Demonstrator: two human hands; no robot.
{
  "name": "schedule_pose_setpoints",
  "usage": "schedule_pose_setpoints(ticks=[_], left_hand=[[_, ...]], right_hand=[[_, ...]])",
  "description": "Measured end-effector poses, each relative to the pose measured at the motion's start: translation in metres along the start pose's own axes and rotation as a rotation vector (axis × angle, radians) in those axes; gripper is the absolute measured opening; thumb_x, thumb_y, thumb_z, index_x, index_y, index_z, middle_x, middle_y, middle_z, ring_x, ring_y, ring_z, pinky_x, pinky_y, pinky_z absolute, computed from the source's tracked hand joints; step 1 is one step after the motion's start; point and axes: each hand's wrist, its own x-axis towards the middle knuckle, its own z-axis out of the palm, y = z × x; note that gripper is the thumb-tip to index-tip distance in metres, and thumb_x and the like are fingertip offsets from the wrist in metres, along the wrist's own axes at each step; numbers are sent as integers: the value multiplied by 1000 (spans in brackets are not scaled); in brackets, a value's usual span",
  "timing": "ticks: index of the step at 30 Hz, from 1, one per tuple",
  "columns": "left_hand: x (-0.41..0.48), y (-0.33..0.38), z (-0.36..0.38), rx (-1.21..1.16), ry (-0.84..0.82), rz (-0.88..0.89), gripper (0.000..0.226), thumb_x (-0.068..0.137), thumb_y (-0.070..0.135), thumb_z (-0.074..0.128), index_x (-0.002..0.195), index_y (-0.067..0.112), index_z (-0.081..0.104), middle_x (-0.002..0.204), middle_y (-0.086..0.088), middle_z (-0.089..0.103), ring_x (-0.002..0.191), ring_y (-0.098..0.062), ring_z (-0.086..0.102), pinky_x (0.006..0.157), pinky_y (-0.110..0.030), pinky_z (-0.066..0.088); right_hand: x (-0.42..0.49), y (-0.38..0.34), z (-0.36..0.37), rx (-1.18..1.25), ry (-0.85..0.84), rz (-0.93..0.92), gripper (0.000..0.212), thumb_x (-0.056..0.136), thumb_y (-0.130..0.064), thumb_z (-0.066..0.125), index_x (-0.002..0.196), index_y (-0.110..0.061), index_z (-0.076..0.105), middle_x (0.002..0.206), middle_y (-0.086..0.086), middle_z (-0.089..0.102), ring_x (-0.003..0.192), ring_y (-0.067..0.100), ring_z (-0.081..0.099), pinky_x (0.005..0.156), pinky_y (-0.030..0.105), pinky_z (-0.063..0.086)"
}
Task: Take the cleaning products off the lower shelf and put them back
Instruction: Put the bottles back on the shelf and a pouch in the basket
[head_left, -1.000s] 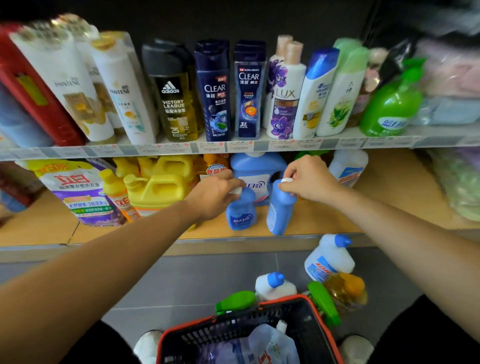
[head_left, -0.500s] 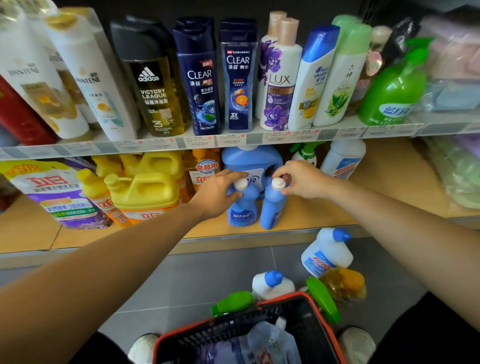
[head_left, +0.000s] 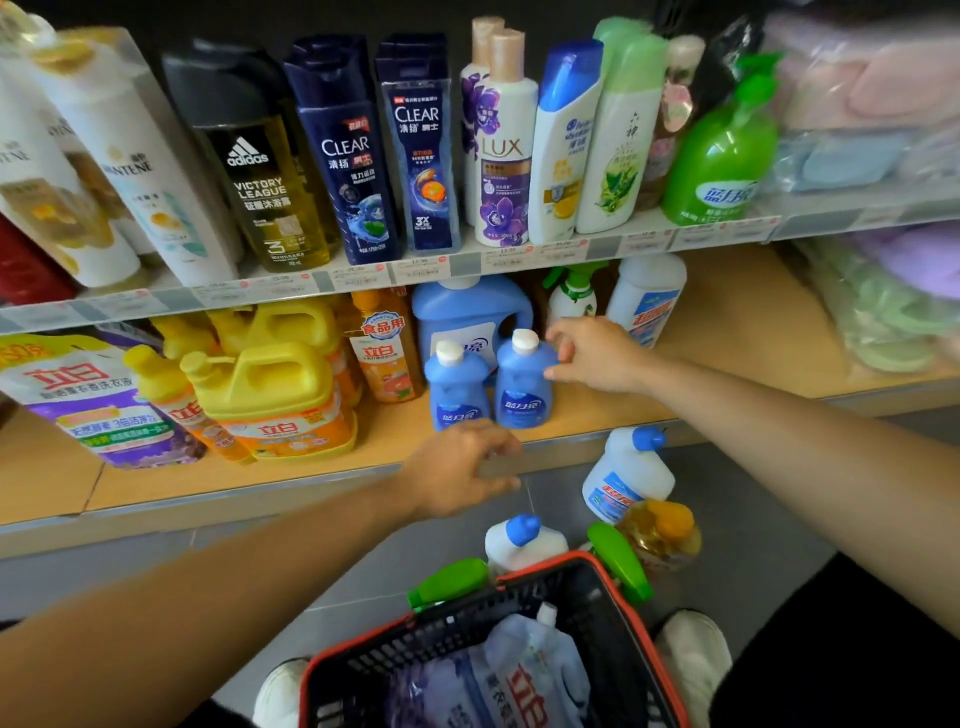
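Two small blue bottles with white caps stand side by side on the lower wooden shelf (head_left: 597, 410): the left one (head_left: 456, 387) and the right one (head_left: 524, 382). My right hand (head_left: 597, 356) hovers just right of the right bottle, fingers loosely spread, thumb near its side. My left hand (head_left: 462, 470) is in front of the shelf edge, below the left bottle, fingers relaxed and holding nothing. A large blue jug (head_left: 467, 312) stands behind the two bottles.
Yellow jugs (head_left: 270, 400), an orange bottle (head_left: 384, 348) and a purple refill pouch (head_left: 98, 400) fill the shelf's left. A spray bottle (head_left: 574, 293) and white bottle (head_left: 649, 296) stand behind my right hand. On the floor: a basket (head_left: 618, 587) holding a pouch, white blue-capped bottles (head_left: 626, 475), green-capped ones.
Both hands have let go of the blue bottles' caps. My left hand dropped down in front of the shelf edge; my right hand moved slightly right of its bottle.
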Motion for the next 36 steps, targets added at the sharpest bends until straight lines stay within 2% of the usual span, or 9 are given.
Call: schedule_pose_setpoints(ticks=[3,7,13,16,20,23,25,30,36], left_hand=[[-8,11,26,59,-239,-18,53,87,57,69,128,26,60,126,3,65,111,-20,61,92,-34,49],[-12,9,44,182,-314,-24,60,84,61,70,134,30,58,130,0,63,117,-27,60,95,-39,49],[0,9,54,181,-265,3,40,90,38,70,127,26,60,123,1,66,107,-26,62,79,-32,40],[3,-1,51,170,-232,-40,33,92,31,68,123,23,59,117,-3,68,104,-29,63,79,-35,43],[7,-20,42,117,-134,-180,29,94,27,67,121,18,60,118,-5,67,103,-28,61,78,-32,41],[6,-31,38,63,-86,-282,29,93,26,69,118,16,61,115,-7,69,100,-28,62,85,-38,48],[6,-35,37,46,-60,-306,30,92,25,70,119,15,62,114,-8,69,99,-28,62,86,-39,49],[9,-30,39,89,6,-211,32,96,26,65,125,16,59,118,-9,67,101,-29,62,85,-40,50],[5,-26,43,109,80,-152,32,96,28,66,126,15,59,119,-8,66,99,-29,63,83,-40,52]], right_hand=[[-25,29,-6,-105,-236,60,49,77,-38,83,117,-17,65,107,2,67,99,20,63,88,38,53],[-51,59,-5,-290,-466,163,63,75,-44,83,128,-18,60,119,1,61,110,21,59,92,36,51],[-79,99,13,-222,-346,173,35,82,-26,77,114,-23,63,78,-15,49,81,15,55,65,27,37],[-78,103,17,-200,-245,178,22,92,-28,66,112,-20,67,89,-4,63,81,16,56,59,25,40],[-75,105,13,-117,-248,204,46,87,-36,74,128,-19,62,86,-11,56,88,17,58,69,28,47],[-75,103,19,-184,-315,189,64,83,-40,78,138,-19,55,123,3,64,114,24,56,84,30,44],[-76,103,25,-239,-346,202,55,85,-36,76,133,-17,59,130,6,62,115,27,57,89,34,47],[-75,100,31,-259,-321,267,28,91,-32,70,106,-9,62,111,11,65,97,28,60,75,34,45],[-85,100,31,-78,-410,520,49,89,-53,66,78,-5,64,65,9,73,54,23,71,56,30,60]])
